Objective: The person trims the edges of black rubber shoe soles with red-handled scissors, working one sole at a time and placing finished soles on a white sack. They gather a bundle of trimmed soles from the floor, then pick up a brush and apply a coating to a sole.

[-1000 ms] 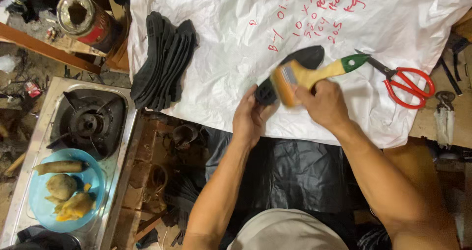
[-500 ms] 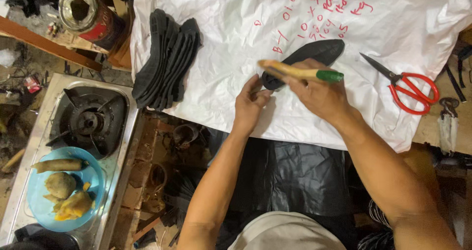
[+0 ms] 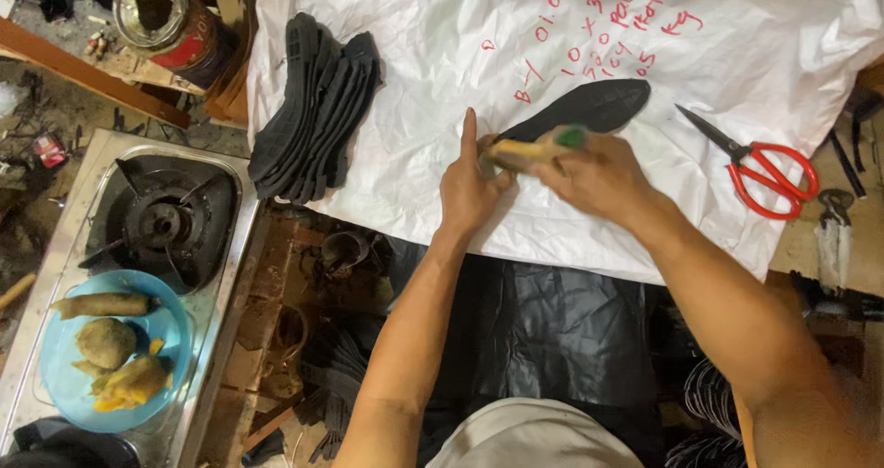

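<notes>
A black rubber shoe sole [image 3: 589,107] lies on a white sheet [image 3: 414,136] that has red handwriting on it. My left hand [image 3: 470,187] presses down on the sole's near end, forefinger stretched out. My right hand [image 3: 594,173] grips a brush with a wooden handle and green tip [image 3: 539,147], blurred with motion, held over the sole's near end just beside my left hand.
A stack of several black soles [image 3: 318,109] lies at the sheet's left edge. Red-handled scissors [image 3: 760,169] rest at the right. Left of the table stand a gas stove [image 3: 161,219], a blue plate of food [image 3: 101,348] and an open tin can [image 3: 161,12].
My right hand has swept the brush leftward and lower along the sole, toward my left hand. The left hand stays on the sole's near end.
</notes>
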